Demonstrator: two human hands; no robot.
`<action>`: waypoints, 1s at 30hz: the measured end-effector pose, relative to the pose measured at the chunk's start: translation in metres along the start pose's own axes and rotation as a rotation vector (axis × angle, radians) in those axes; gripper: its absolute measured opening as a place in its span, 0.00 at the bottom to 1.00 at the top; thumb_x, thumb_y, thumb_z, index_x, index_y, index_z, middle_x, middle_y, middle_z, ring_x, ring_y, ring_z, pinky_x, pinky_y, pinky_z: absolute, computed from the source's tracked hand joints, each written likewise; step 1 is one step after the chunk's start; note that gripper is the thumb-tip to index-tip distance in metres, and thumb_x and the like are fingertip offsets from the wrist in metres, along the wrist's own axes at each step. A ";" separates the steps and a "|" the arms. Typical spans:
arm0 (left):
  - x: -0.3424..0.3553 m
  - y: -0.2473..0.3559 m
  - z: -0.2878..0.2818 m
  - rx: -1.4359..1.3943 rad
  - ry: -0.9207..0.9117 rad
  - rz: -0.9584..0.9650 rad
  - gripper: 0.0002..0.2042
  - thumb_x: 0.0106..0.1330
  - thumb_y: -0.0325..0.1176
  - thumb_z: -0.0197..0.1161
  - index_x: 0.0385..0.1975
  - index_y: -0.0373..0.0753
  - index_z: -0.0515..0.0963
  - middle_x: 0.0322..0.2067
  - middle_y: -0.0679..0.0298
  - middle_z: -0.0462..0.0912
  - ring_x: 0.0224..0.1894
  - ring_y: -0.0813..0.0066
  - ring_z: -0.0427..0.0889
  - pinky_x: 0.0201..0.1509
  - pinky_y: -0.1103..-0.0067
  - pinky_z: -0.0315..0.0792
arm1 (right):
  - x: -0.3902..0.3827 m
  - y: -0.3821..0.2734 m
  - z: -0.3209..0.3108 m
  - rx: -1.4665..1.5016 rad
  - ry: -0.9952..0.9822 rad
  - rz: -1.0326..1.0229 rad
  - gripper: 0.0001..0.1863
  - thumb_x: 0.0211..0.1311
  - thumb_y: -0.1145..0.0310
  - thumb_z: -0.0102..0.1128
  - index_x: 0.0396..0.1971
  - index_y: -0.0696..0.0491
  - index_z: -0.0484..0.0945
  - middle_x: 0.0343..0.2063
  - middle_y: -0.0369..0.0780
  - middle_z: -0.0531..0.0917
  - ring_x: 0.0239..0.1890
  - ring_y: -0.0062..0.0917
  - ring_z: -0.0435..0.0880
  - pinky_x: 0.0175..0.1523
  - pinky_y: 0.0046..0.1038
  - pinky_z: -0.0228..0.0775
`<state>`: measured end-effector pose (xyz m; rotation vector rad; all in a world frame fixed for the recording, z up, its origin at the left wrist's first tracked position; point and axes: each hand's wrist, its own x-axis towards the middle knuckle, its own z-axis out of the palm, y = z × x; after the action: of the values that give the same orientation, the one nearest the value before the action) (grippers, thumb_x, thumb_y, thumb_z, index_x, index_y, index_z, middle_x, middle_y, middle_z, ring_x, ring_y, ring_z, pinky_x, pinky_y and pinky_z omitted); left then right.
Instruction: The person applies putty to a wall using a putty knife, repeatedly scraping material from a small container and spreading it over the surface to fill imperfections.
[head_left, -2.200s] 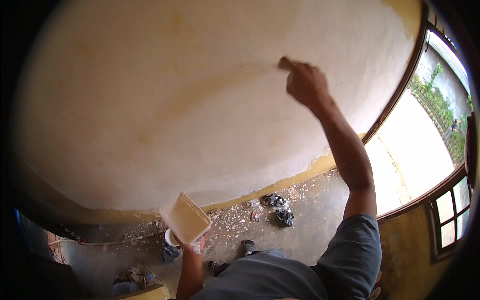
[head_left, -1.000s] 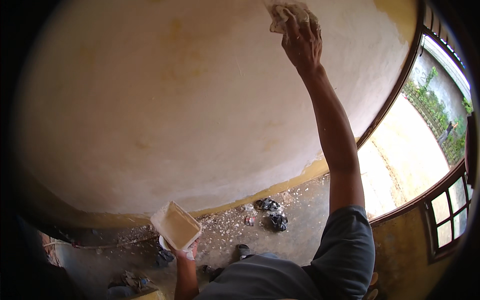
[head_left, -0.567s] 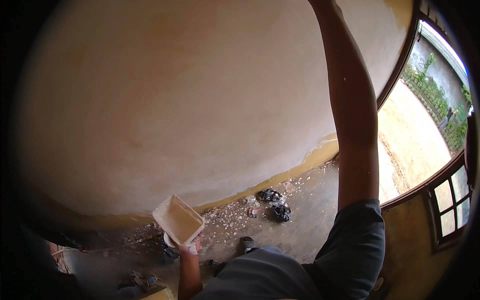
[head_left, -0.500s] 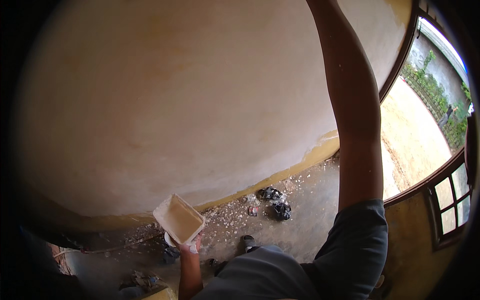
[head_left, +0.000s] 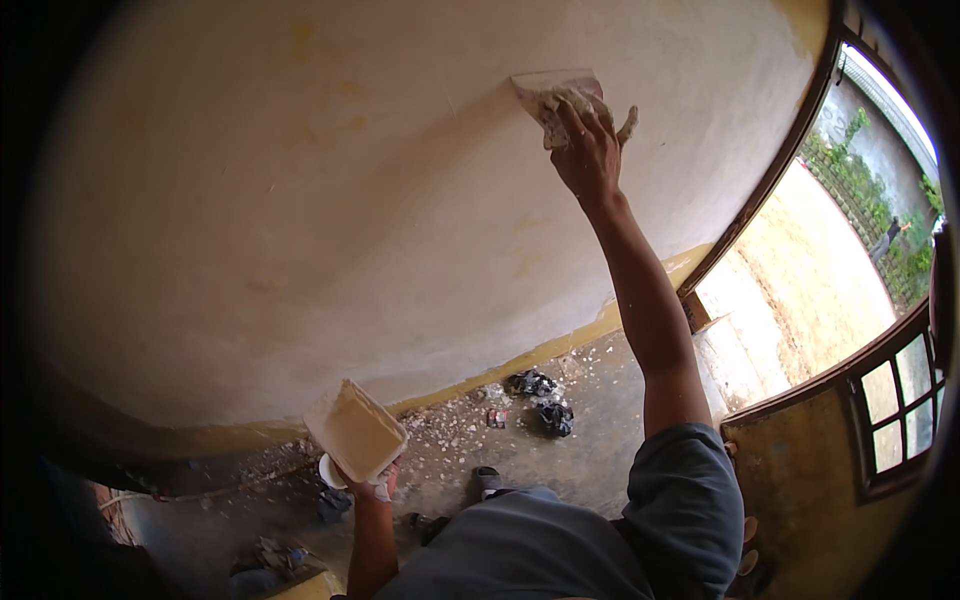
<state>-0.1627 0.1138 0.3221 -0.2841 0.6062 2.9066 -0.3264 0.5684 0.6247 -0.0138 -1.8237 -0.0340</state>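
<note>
My right hand (head_left: 588, 158), smeared with putty, is raised against the pale plastered wall (head_left: 350, 250). Its fingers grip a wide putty scraper (head_left: 530, 92) whose flat blade lies on or close to the wall. Low on the left, my left hand (head_left: 380, 485) supports a rectangular putty tray (head_left: 322, 425) from below, tilted so that its inside shows. Whitish material coats the tray's inside. Part of the left hand is hidden under the tray. A white rounded object (head_left: 328, 470) shows just behind the tray; I cannot make out what it is.
Black plastic bags (head_left: 545, 402) and a small red packet (head_left: 496, 419) lie on the floor among pale crumbs. A doorway (head_left: 800, 290) opens outside on the right, beside a paned window (head_left: 900, 410). Debris (head_left: 270, 560) lies at lower left.
My right arm has come down and leftward from above the picture's edge, bringing the hand and putty scraper into view on the wall. The tray has hardly moved.
</note>
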 end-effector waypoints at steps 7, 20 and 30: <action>0.001 -0.001 0.017 -0.005 -0.125 0.022 0.29 0.64 0.62 0.51 0.59 0.50 0.69 0.51 0.64 0.78 0.50 0.57 0.80 0.46 0.51 0.78 | 0.050 -0.059 -0.041 0.158 0.201 -0.082 0.18 0.48 0.80 0.58 0.40 0.45 0.79 0.32 0.36 0.84 0.40 0.35 0.81 0.50 0.44 0.65; 0.005 0.031 -0.024 -0.078 -0.283 0.036 0.31 0.63 0.60 0.54 0.62 0.50 0.65 0.55 0.62 0.76 0.54 0.57 0.79 0.44 0.55 0.81 | 0.174 -0.167 -0.037 0.112 0.083 -0.526 0.15 0.59 0.75 0.49 0.44 0.50 0.80 0.35 0.43 0.85 0.43 0.41 0.82 0.49 0.41 0.73; 0.014 0.030 -0.012 0.077 -0.176 0.083 0.31 0.65 0.60 0.53 0.62 0.47 0.64 0.50 0.60 0.78 0.38 0.61 0.83 0.21 0.69 0.77 | -0.033 -0.097 0.019 0.131 0.046 -0.337 0.30 0.42 0.78 0.66 0.52 0.46 0.76 0.51 0.37 0.79 0.56 0.39 0.73 0.61 0.47 0.62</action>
<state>-0.1798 0.0834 0.3202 0.0075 0.7140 2.9354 -0.3397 0.4726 0.5865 0.3843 -1.7615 -0.1510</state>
